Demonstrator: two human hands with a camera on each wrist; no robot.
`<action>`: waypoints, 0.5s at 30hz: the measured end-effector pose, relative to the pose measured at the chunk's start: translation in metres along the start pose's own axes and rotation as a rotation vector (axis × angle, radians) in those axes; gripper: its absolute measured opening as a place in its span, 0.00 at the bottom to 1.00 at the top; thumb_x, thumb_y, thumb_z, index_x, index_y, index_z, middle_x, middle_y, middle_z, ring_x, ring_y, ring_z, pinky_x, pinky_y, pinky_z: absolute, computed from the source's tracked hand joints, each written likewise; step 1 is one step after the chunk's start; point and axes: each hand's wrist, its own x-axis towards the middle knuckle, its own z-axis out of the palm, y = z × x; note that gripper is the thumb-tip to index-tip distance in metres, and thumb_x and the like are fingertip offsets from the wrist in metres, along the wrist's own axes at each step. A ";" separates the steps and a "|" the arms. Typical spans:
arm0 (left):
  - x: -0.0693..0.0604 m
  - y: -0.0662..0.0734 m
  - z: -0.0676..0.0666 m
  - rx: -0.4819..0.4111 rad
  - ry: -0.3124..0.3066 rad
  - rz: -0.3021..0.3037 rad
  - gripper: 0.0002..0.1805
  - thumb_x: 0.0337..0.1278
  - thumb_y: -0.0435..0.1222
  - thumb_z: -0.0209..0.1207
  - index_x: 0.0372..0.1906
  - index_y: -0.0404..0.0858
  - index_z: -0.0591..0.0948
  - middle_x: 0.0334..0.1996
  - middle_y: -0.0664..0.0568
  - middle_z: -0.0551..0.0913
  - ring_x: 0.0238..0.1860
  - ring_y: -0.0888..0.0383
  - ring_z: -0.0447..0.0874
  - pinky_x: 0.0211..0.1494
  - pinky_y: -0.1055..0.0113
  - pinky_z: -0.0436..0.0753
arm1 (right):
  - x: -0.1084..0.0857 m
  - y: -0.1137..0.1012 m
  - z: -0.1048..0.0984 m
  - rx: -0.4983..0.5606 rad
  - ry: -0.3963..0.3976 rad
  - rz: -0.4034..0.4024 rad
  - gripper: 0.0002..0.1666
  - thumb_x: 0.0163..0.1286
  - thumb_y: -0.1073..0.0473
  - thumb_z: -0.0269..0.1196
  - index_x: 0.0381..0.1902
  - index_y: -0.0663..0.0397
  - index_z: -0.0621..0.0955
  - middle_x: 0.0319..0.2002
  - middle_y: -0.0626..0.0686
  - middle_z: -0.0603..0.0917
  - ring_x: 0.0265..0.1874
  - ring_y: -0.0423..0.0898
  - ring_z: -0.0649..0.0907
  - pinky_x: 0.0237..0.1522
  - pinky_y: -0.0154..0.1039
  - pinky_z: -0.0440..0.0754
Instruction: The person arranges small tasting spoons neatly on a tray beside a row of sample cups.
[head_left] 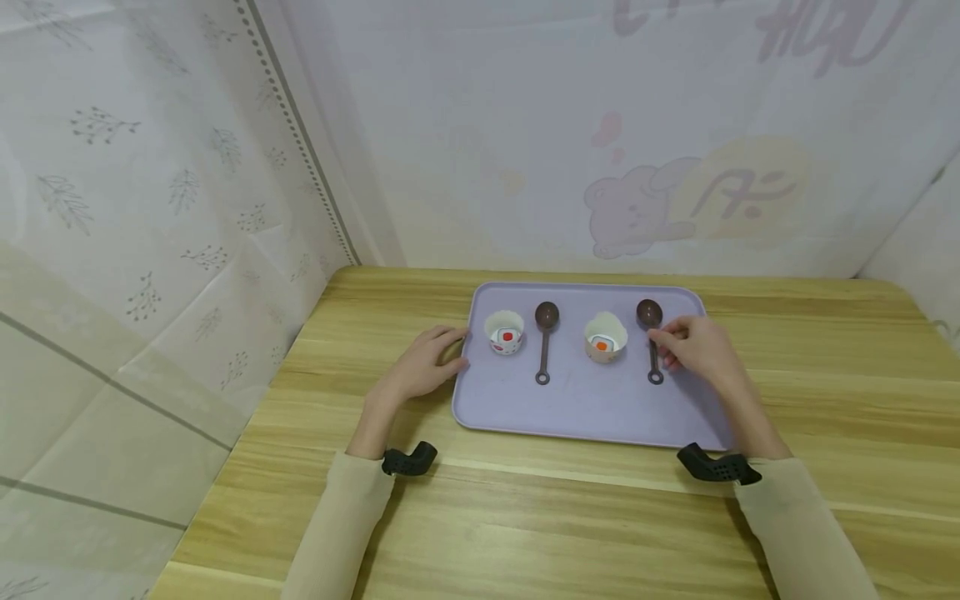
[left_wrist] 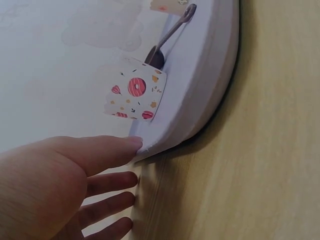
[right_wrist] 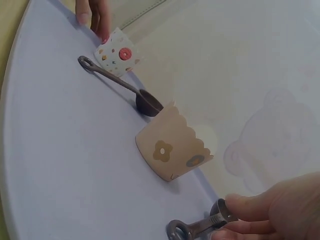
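On a lilac tray (head_left: 577, 408), two paper baking cups alternate with two brown measuring spoons. The left cup (head_left: 504, 343) has a donut print and something red inside. Beside it lies the left spoon (head_left: 546, 337), handle towards me. A beige cup (right_wrist: 167, 145) with flower prints has something orange inside. My right hand (head_left: 696, 346) pinches the handle of the right spoon (right_wrist: 197, 229) just below its bowl; the spoon still lies on the tray. My left hand (head_left: 423, 362) has its fingers extended at the tray's left edge, the thumb near the rim in the left wrist view.
The tray lies on a wooden table (head_left: 525, 533), near its back edge. Pale curtains (head_left: 480, 167) with a bear print hang behind, and a leaf-patterned one (head_left: 150, 208) hangs at the left. Black camera mounts (head_left: 408, 458) sit on both wrists.
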 end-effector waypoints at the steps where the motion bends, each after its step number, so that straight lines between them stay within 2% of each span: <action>1: 0.000 0.000 0.000 0.001 -0.001 -0.001 0.30 0.70 0.38 0.60 0.72 0.33 0.70 0.68 0.37 0.72 0.70 0.39 0.66 0.74 0.45 0.64 | 0.000 0.000 0.000 -0.007 0.004 -0.002 0.20 0.75 0.57 0.63 0.41 0.75 0.80 0.22 0.54 0.85 0.18 0.42 0.83 0.22 0.35 0.84; 15: 0.001 0.002 0.000 0.007 -0.006 -0.005 0.30 0.70 0.38 0.60 0.72 0.32 0.70 0.67 0.37 0.72 0.70 0.39 0.67 0.74 0.46 0.65 | -0.009 -0.009 -0.010 -0.092 0.051 -0.006 0.25 0.76 0.49 0.61 0.43 0.72 0.81 0.26 0.56 0.86 0.20 0.43 0.84 0.25 0.35 0.82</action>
